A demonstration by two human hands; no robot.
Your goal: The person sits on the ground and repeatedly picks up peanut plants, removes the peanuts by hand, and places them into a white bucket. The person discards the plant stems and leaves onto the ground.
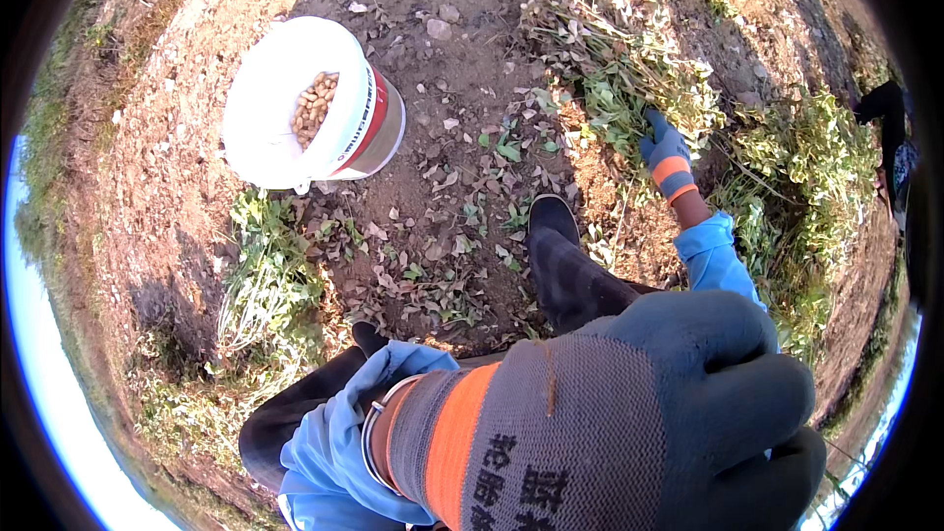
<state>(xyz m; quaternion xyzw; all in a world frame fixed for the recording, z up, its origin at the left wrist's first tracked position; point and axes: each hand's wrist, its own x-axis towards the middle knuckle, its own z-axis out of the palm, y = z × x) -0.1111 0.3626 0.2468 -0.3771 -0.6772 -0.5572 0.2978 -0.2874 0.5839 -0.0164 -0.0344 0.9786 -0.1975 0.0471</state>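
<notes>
My left hand [605, 413], in a grey knit work glove with a dark coated palm and an orange cuff band, is raised very near the camera. Its fingers are bent, and their tips and palm side are hidden. Farther off, my right hand [667, 151], gloved alike, reaches down to the edge of a heap of pulled leafy plants [619, 81]. Its fingers touch the stems and leaves; whether they close on any stem cannot be made out. At the upper left, a white plastic bucket [372, 125] with a red band stands tilted in the view, unshelled peanuts [313, 107] inside.
Dry leaves [442, 265] and stones [439, 29] litter the soil between my dark shoes [553, 217]. More plants lie at the left [273, 265] and right [811, 162]. Part of another person [889, 118], in dark clothing, shows at the far right edge.
</notes>
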